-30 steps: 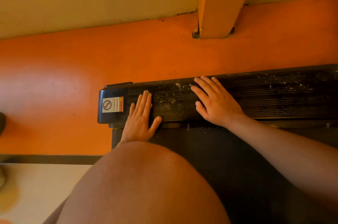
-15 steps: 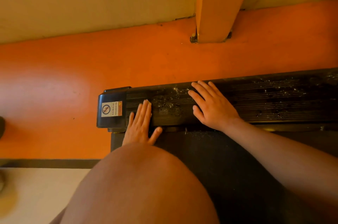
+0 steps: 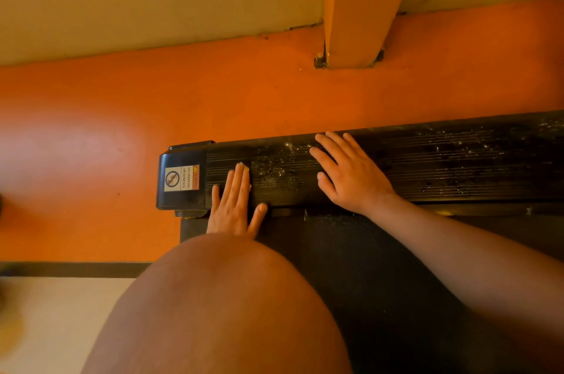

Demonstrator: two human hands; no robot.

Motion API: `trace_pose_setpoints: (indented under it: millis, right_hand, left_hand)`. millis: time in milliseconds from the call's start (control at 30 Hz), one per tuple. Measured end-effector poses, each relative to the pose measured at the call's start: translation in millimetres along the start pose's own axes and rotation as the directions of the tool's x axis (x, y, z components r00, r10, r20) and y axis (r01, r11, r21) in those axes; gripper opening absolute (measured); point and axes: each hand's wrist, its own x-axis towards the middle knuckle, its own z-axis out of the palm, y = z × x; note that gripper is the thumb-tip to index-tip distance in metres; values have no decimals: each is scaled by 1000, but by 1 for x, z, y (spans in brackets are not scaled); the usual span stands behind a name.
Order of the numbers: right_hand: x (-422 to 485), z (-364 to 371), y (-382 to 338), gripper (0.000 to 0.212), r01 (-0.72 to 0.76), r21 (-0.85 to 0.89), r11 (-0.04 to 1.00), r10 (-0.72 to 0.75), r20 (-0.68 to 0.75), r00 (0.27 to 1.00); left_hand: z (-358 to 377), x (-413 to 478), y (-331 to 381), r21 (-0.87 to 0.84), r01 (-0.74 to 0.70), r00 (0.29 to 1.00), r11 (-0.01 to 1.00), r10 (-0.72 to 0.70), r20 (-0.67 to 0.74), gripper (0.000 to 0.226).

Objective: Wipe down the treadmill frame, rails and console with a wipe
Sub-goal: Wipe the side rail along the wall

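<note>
Centre frame: my left hand [image 3: 233, 206], fingers straight, pins a pale wipe [image 3: 246, 166], likely limp, under fingertips on ribbed black treadmill rail [image 3: 442, 172]; right hand [image 3: 351, 174] splayed, empty.

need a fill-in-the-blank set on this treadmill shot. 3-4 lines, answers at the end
1. The left hand presses a wipe flat onto the black side ____ of the treadmill.
2. The warning sticker on the end cap reads "NO ____ ON SURFACE".
3. The right hand lies flat, fingers spread, and holds ____.
4. The floor beside the machine is ____.

Missing words: rail; STEPPING; nothing; orange.
</note>
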Motion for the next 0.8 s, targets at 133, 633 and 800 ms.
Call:
trace_pose_setpoints:
  millis: [133,633,800]
  right_hand:
    - [0,1,1,55,2,-6,1000,-2,-12,1000]
    - [0,2,1,55,5,-8,1000,-5,-15,1000]
    - [0,4,2,55,3,-13,1000,-4,-13,1000]
  left_hand:
    - [3,-3,-6,9,-2,1000,1000,2,26,75]
    - [5,-13,-7,27,-36,996,999,33,88,77]
    - [-24,63,-10,98,-75,994,992,67,83,79]
